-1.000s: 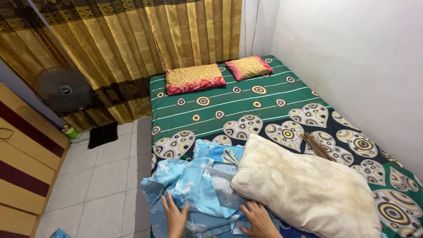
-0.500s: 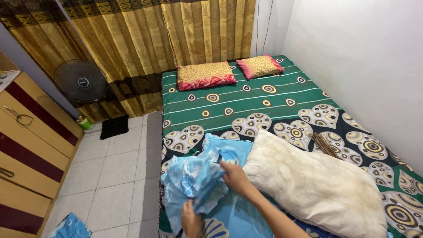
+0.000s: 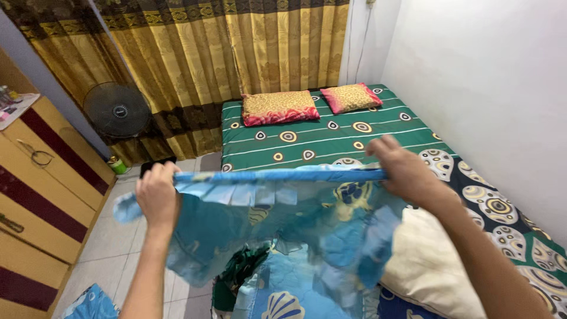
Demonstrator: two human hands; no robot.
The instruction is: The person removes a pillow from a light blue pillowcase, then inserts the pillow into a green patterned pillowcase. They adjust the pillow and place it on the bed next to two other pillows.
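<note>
Hands gripped a blue cloth point(image 3: 277, 224) at its top edge: our left hand point(image 3: 157, 198) was closed around one end out over the floor, and our right hand point(image 3: 404, 171) pinched the other end above the bed point(image 3: 331, 139), so the edge ran taut and nearly level between them. Below that edge the cloth hung loose and rumpled, thin enough that we could see more blue fabric point(image 3: 283, 298) lying on the bed through it. A bare white pillow point(image 3: 431, 260) lay just under our right forearm, and two gold and red pillows point(image 3: 280, 107) sat well apart at the head of the bed. A fan point(image 3: 116, 111) stood by the curtain point(image 3: 195, 53), beside a striped dresser point(image 3: 41, 195). We judged that the loose lower part could snag on the fabric beneath it, since it hung so near. We also judged that the left end could slip free, as a tail of cloth bunched past that grip.
</note>
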